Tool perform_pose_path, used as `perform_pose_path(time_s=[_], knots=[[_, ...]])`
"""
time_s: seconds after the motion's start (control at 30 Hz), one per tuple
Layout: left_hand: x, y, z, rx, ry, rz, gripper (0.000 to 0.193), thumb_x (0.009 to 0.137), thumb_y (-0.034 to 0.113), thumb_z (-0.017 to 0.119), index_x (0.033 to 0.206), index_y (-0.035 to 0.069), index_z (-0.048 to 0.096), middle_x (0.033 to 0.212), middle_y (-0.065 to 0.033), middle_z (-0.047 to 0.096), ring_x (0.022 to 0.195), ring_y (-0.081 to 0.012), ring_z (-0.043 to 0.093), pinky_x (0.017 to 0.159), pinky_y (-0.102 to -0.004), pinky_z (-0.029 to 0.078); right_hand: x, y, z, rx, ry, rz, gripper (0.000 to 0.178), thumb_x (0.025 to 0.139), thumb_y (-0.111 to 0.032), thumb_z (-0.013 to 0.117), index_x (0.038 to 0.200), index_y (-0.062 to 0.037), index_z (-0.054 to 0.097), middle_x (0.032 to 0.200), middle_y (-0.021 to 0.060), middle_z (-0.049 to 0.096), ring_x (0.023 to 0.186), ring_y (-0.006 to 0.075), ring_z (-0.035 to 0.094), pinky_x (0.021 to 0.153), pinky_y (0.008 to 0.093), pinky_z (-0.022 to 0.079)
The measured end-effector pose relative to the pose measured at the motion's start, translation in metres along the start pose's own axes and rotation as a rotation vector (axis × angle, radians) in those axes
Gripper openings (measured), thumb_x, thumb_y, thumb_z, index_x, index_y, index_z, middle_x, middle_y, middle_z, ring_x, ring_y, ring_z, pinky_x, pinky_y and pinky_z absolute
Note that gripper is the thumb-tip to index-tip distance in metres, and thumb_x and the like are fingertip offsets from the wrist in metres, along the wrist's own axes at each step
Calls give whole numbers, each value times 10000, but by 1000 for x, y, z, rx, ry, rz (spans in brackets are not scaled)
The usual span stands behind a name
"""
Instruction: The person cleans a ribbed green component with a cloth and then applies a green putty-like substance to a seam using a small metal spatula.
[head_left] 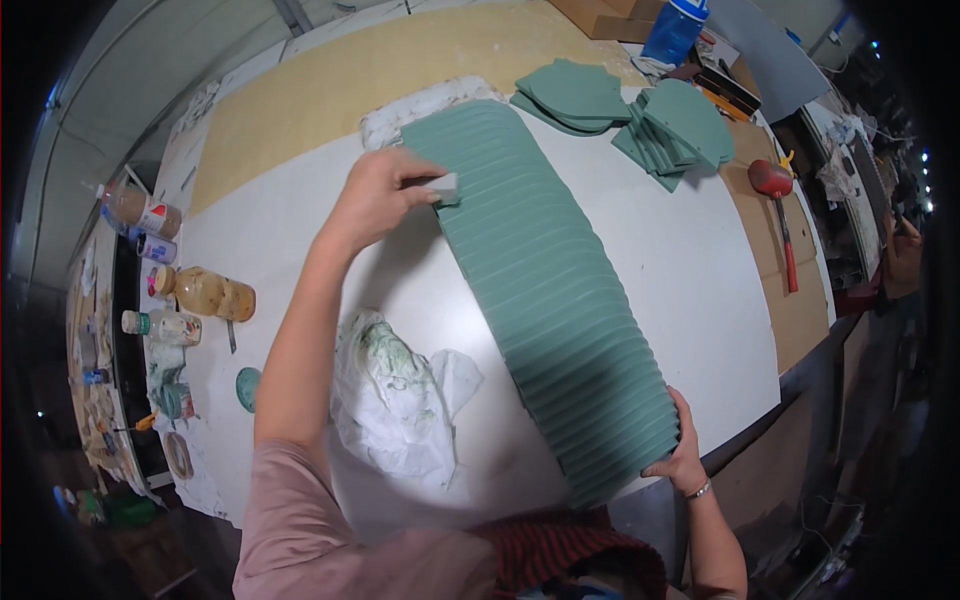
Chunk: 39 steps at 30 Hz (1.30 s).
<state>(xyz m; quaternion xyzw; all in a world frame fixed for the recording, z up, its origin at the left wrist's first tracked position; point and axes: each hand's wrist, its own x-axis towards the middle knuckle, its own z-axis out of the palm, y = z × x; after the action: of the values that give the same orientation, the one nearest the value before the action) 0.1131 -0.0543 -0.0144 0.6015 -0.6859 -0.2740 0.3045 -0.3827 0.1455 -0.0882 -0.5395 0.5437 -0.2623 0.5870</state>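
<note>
A long green ribbed panel (545,270), rounded at its far end, lies slantwise across the white table. In my left hand (385,195), fingers closed in a pinch, is a small grey block (447,187), which meets the panel's left edge near the far end. My right hand (685,455) grips the panel's near right corner, thumb and fingers around the edge. A white cloth (395,405) with green smears lies crumpled left of the panel. Under the panel's far end is a white, rough-looking pad (385,125).
Stacked green shaped pieces (580,92) and more green pieces (690,125) sit at the far right. A red mallet (770,180) rests on brown cardboard (750,240). Bottles (215,293) lie along the left edge. A blue jug (675,35) stands behind.
</note>
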Motion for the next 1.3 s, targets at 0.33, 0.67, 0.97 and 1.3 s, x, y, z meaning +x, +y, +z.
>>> perform_pose_path(time_s=[0.33,0.67,0.97,1.3], knots=[[-9,11,13,83,1,170,291,771,-46,729,1057,4,733,938,-107,700,837,-216,629,769,-327,512,-1,-2,3,14,6,0,1354,345,-125,970,1526,-76,310,1411,93,492,1300,253,467,1117,362,347],[-38,34,23,76,32,121,339,734,-47,736,1067,16,735,948,-113,707,830,-221,626,770,-339,507,0,-1,2,24,6,8,1339,361,-138,963,1526,-71,307,1414,95,490,1309,253,460,1118,363,349],[-74,32,16,101,-22,92,334,721,-25,757,1051,21,732,927,-96,697,770,-212,611,689,-357,502,-2,3,2,40,20,-16,1370,365,-269,997,1531,-80,303,1428,102,480,1321,261,457,1123,373,344],[-92,52,31,173,-43,182,318,703,-7,757,1019,17,732,887,-85,685,848,-254,588,745,-362,491,-1,7,3,29,34,-44,1397,356,-335,1001,1531,-58,298,1441,115,468,1328,266,452,1126,373,340]])
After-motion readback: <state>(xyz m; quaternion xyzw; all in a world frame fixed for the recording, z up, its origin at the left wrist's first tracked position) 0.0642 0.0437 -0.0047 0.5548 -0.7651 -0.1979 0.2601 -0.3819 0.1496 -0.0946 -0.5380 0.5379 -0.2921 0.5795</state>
